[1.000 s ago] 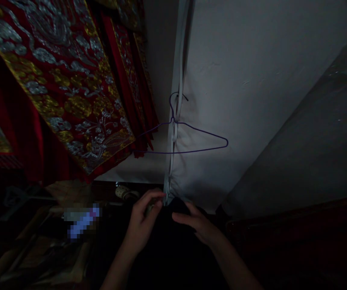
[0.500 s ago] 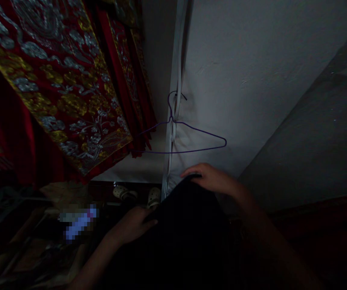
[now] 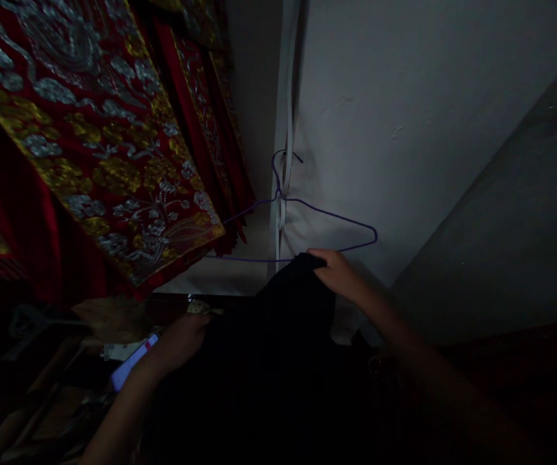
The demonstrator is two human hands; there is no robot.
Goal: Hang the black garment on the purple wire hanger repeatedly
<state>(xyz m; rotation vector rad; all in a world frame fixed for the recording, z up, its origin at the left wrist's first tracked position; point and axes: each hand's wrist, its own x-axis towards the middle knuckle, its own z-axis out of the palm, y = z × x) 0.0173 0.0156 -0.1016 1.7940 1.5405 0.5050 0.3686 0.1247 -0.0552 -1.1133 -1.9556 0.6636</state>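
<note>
A dark cloth, seemingly a garment [image 3: 278, 336], spreads between my two hands in dim light; its kind is too dark to make out. My right hand [image 3: 337, 270] is closed on its upper edge. My left hand [image 3: 184, 342] grips the left side, with its fingertips partly hidden. Just above the cloth, a purple wire hanger [image 3: 324, 212] hangs by its hook from a pale cord on the wall corner. The raised cloth edge covers part of the hanger's bottom bar.
Red embroidered drapery [image 3: 128, 155] with gold and silver patterns hangs at upper left, overlapping the hanger's left end. A lit phone [image 3: 133, 365] lies at lower left, near a pale clog [image 3: 199, 307]. The white wall [image 3: 380, 116] rises on the right.
My right hand has risen slightly, bringing the cloth edge up over the hanger's lower bar. My left hand has moved left, widening the cloth and covering one clog.
</note>
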